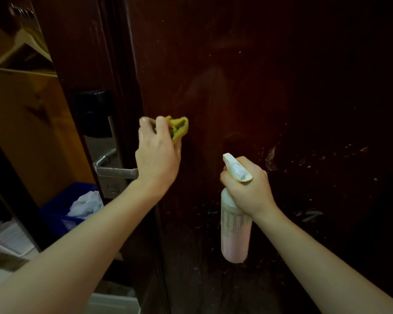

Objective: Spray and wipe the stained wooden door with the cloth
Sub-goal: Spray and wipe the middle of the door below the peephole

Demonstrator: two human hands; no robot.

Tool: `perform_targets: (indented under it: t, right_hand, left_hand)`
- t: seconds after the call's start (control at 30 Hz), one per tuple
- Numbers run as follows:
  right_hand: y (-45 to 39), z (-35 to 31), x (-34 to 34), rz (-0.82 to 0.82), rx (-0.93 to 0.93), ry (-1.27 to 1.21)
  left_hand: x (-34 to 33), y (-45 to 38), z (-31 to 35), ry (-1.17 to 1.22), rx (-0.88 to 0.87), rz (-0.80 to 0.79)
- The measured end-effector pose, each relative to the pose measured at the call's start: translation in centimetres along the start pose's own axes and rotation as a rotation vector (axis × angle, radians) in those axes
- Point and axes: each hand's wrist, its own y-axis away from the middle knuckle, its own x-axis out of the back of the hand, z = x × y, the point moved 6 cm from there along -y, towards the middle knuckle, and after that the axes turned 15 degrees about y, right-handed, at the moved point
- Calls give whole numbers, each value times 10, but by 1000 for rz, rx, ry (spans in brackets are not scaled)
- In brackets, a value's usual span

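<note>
The left hand clutches a crumpled yellow-green cloth against the dark, speckled wooden door. The right hand grips a cylindrical plastic spray bottle by its neck.

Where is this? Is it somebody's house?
Probably indoors in a home or flat, at a doorway, though I can't be sure. There is a dark wooden door with a metal lever handle, and beside it a blue bin holding white crumpled stuff, plus clothes hangers up high.
</note>
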Motion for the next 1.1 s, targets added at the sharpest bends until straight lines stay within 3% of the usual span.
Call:
perform_targets:
  t: [0.17,0.4,0.7,0.83,1.0,1.1]
  right_hand:
    - [-2,2,-3,54,-5,63]
    - [-2,2,-5,-14,-47,52]
    - [0,8,7,-3,-71,38]
    - [6,9,9,-63,-53,-12]
    - [11,21,19,18,-47,35]
    - [13,29,20,-19,-72,-33]
  left_hand:
    - [-20,-3,-11,-67,6,-49]
    - [-32,16,-12,-38,-170,-104]
    - [-39,16,-7,-9,-1,-177]
    - [-39,15,-7,-34,11,-150]
    - [-44,21,-4,-38,48,-112]
    - [-46,24,-2,-22,50,-51]
